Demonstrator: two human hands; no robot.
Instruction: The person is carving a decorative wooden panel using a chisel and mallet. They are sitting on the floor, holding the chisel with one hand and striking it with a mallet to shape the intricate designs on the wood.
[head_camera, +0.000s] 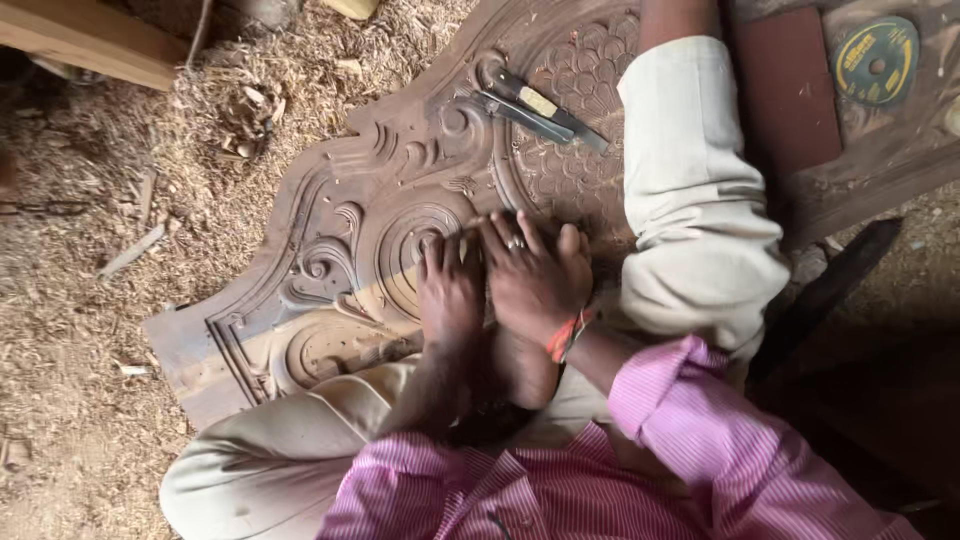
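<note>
A dark carved wooden panel (330, 260) with scrolls and scale patterns lies on the ground under me. My left hand (450, 290) presses on the round carved swirl with its fingers bent; a small pale bit shows at its fingertips, and what it is cannot be told. My right hand (535, 275), with a ring and an orange wrist thread, lies beside and partly over the left, fingers spread flat. My knees in beige trousers (700, 200) rest on either side of the hands.
Two metal carving tools (540, 108) lie on the panel beyond my hands. A yellow-green cutting disc (877, 62) and a red-brown sheet (785, 90) sit at the top right. Wood shavings (90, 250) cover the ground at left, with a wooden beam (90, 40) above.
</note>
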